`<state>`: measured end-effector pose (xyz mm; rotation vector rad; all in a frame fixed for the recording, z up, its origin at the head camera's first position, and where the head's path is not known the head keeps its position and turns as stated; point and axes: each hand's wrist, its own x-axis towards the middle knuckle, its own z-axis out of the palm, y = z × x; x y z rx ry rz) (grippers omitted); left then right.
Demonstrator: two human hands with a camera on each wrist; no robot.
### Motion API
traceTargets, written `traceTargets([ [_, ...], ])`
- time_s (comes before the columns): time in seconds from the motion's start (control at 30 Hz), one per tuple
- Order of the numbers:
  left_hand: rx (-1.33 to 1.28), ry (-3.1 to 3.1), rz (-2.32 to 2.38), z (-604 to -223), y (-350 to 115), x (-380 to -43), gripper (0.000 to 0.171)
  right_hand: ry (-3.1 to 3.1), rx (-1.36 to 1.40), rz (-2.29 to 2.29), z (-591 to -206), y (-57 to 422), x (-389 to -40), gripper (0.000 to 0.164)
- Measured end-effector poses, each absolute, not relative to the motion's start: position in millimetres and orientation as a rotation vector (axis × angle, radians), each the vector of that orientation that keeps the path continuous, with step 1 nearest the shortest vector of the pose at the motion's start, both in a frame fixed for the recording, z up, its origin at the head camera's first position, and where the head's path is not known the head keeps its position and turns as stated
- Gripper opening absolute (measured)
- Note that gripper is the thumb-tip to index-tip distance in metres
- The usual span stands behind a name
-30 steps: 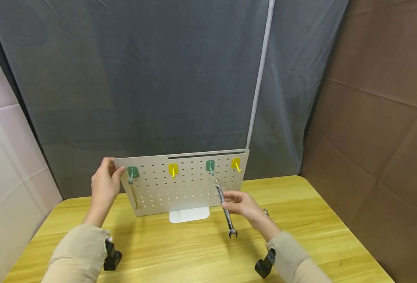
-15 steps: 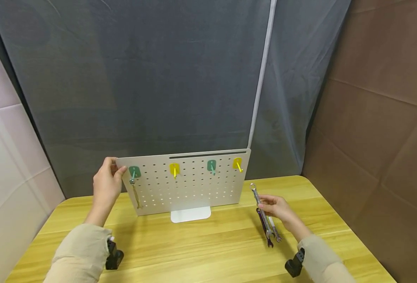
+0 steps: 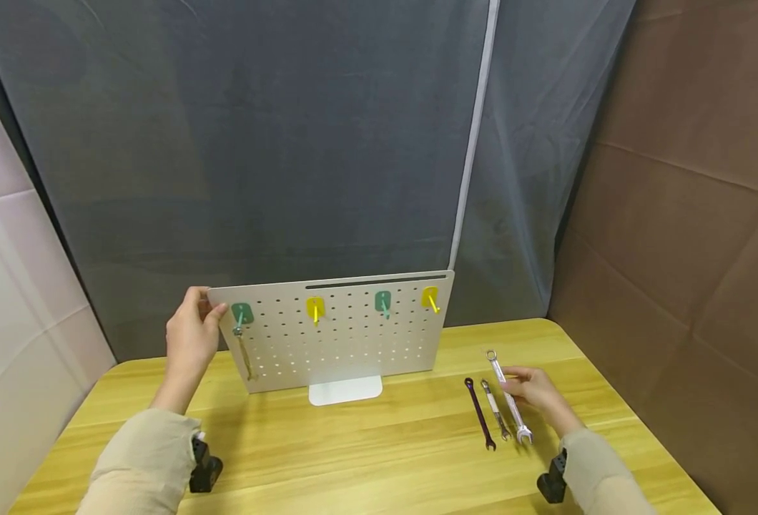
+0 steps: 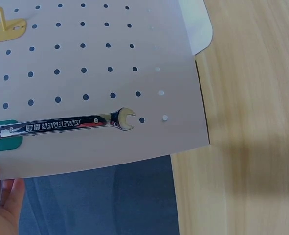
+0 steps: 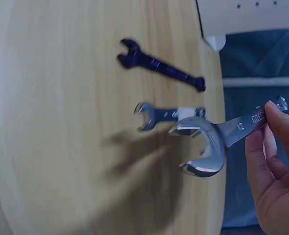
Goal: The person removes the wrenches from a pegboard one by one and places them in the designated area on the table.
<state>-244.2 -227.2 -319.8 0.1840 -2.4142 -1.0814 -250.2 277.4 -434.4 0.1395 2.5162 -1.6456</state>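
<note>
Right hand [image 3: 536,393] pinches wrench [image 3: 513,410] (left hand [image 3: 191,336] grips pegboard [image 3: 353,363])
Wrench lies left of hand, forked end toward the person.

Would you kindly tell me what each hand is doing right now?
Left hand: holding the pegboard at its upper left corner.
Right hand: holding a silver wrench.

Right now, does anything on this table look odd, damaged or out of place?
Nothing looks spilled or damaged. One small oddity: the middle wrench, between the dark wrench and the silver wrench in the right hand, has a white patch, perhaps a label; the other two show none.
</note>
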Motion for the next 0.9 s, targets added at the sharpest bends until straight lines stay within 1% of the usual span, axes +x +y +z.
traceTargets([
  [0.27, 0.193, -2.415, -1.095, -320, -227, -244, 0.032, 2.595, 0.220, -1.530, -450, 287, -250, 0.043],
  [0.53, 0.189, -2.414, -1.083, -319, -226, -243, 0.031, 2.543, 0.310, -1.584, -466, 292, -252, 0.040],
  [0.9, 0.186, -2.396, -1.079, -319, -226, -244, 0.030, 2.520, 0.290, -1.534, -473, 298, -255, 0.041],
])
